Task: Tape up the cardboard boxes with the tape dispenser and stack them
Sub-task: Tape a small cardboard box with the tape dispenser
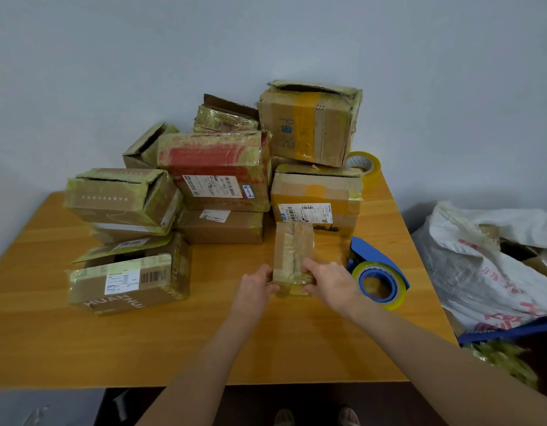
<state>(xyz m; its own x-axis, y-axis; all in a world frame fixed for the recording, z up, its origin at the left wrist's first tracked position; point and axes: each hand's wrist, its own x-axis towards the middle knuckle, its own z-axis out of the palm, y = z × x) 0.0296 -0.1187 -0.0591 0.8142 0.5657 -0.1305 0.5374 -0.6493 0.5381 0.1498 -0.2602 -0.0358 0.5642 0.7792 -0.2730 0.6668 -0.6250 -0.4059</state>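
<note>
A small narrow cardboard box point(292, 250), wrapped in clear tape, lies lengthwise at the middle of the wooden table point(204, 339). My left hand point(255, 285) grips its near left corner and my right hand point(330, 279) grips its near right corner. A blue tape dispenser point(375, 273) with a yellowish roll lies just right of my right hand. Behind the small box several taped cardboard boxes are piled: a red-topped one point(217, 167), a tall one point(309, 124) at the back right on another box point(315, 195), and an open-flapped box point(128, 272) at the left.
A spare tape roll point(364, 164) stands at the table's back right by the wall. To the right of the table a white woven sack point(487, 272) holds cardboard scraps. My feet point(315, 416) show below the table's near edge.
</note>
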